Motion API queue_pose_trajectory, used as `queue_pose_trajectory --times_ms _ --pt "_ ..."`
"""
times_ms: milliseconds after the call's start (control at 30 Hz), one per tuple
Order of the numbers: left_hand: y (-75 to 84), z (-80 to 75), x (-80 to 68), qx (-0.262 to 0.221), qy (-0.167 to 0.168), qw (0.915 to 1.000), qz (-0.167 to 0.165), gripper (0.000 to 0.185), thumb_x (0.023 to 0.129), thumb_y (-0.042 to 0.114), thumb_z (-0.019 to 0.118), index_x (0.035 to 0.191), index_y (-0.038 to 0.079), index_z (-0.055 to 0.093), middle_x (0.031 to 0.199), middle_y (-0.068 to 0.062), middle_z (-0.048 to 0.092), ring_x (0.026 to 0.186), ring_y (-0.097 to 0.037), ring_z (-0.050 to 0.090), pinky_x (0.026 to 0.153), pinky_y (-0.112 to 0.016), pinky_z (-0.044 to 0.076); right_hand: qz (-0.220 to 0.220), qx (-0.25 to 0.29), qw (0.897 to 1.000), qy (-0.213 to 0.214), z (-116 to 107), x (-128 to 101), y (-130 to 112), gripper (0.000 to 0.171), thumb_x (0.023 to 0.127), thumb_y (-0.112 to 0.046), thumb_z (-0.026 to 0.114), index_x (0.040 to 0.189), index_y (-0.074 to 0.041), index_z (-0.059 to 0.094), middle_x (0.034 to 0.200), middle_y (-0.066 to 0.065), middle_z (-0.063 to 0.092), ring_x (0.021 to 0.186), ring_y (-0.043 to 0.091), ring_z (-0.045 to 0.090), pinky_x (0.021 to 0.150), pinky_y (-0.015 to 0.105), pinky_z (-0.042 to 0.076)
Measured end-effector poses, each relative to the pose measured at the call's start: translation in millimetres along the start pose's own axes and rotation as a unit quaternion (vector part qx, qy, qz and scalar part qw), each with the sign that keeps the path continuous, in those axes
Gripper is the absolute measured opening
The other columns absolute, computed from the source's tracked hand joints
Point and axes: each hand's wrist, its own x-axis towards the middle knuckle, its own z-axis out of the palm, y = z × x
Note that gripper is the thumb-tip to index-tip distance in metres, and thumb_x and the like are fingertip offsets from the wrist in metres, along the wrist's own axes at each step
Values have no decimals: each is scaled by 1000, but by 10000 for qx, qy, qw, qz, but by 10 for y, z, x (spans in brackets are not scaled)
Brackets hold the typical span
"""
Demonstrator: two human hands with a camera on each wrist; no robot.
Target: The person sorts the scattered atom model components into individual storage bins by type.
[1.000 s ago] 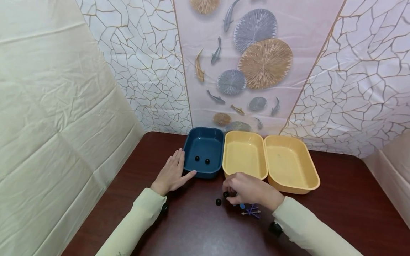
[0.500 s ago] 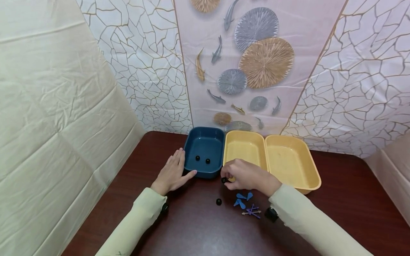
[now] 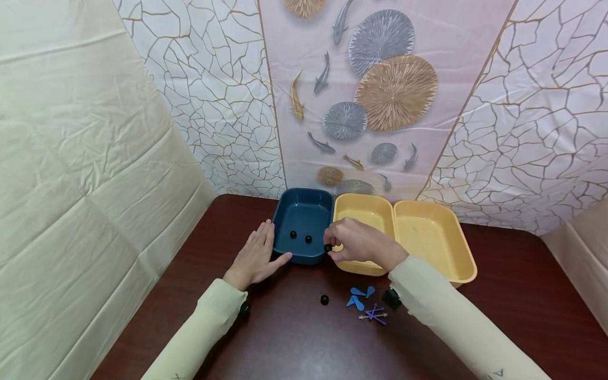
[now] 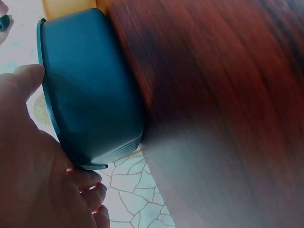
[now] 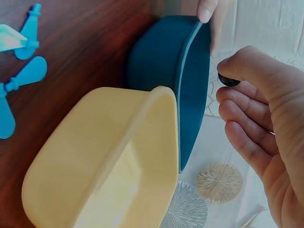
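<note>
My right hand [image 3: 353, 244] pinches a small black ball [image 3: 328, 247] [image 5: 229, 80] between thumb and fingertip, right at the near right corner of the dark blue tray [image 3: 299, 211] [image 5: 190, 95]. Two black balls [image 3: 300, 237] lie inside that tray. My left hand [image 3: 256, 256] [image 4: 33, 166] rests flat on the table with straight fingers against the blue tray's [image 4: 90, 95] left side. One more black ball [image 3: 324, 300] lies on the table in front.
Two yellow trays [image 3: 363, 208] [image 3: 434, 232] stand in a row to the right of the blue one. Several small blue plastic pieces [image 3: 363, 306] [image 5: 23, 71] lie on the dark wooden table [image 3: 294, 338] near my right forearm. Patterned walls close the back and sides.
My right hand has lifted a black ball from the table and carried it up and left to the blue tray's corner. The left hand has stayed still.
</note>
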Motion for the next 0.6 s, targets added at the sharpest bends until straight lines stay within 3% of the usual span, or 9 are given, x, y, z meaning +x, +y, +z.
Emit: queue_pose_trajectory --times_ms 333,600 --pt "10 -7 -2 29 -35 10000 18 100 104 65 48 168 -3 11 178 -21 9 166 -39 11 134 -56 16 112 -62 9999 -19 18 179 104 11 91 -17 81 98 -9 78 93 4 77 84 20 73 77 28 62" --pt "15 -1 -9 59 -27 10000 14 100 104 65 48 168 -3 10 178 -21 8 166 -38 10 134 -55 16 293 -4 9996 -20 142 321 168 11 91 -18 81 98 -9 78 93 2 76 81 12 68 77 28 61"
